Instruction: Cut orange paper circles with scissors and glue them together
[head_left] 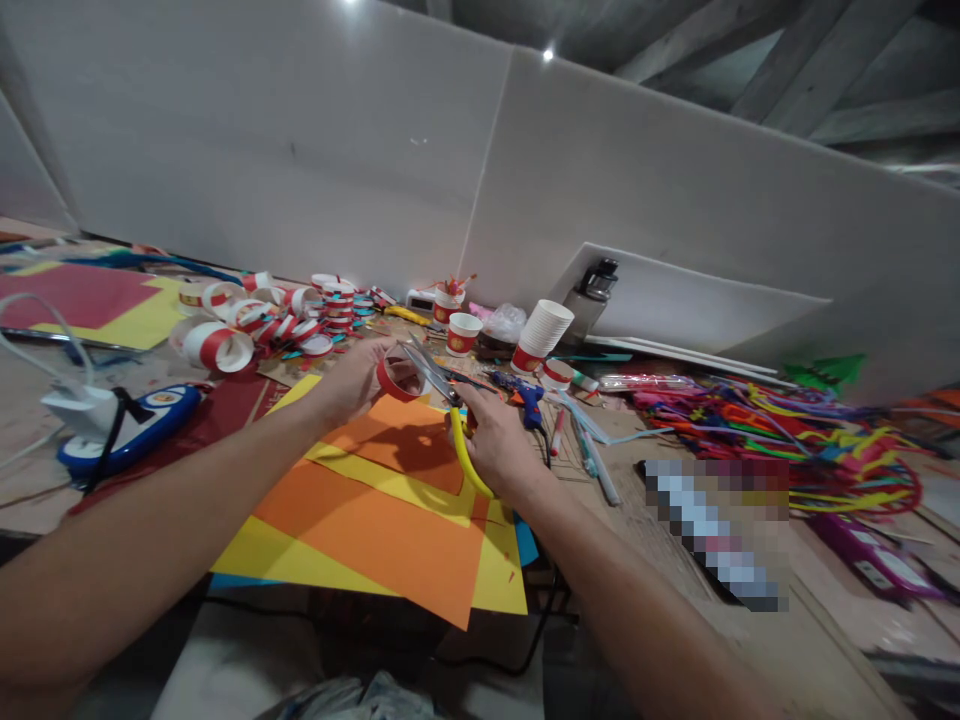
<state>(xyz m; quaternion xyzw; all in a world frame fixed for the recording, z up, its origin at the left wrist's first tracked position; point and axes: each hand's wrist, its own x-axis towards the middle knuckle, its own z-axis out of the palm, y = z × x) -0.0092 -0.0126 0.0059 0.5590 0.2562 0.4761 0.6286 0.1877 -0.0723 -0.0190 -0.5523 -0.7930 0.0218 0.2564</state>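
Red paper cup [395,381] gripped by left hand [357,380], fingers curled round rim, held above orange and yellow paper sheets [375,520]. Yellow-handled scissors [436,378] clasped in right hand [499,440], fingers closed through handle loops, blades parted at cup edge. Cut cup rings [262,322] piled behind left hand. Glue gun [529,398] lying just beyond right hand.

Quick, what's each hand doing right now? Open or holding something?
Left hand: closed, holding a red paper cup.
Right hand: closed, holding yellow-handled scissors.
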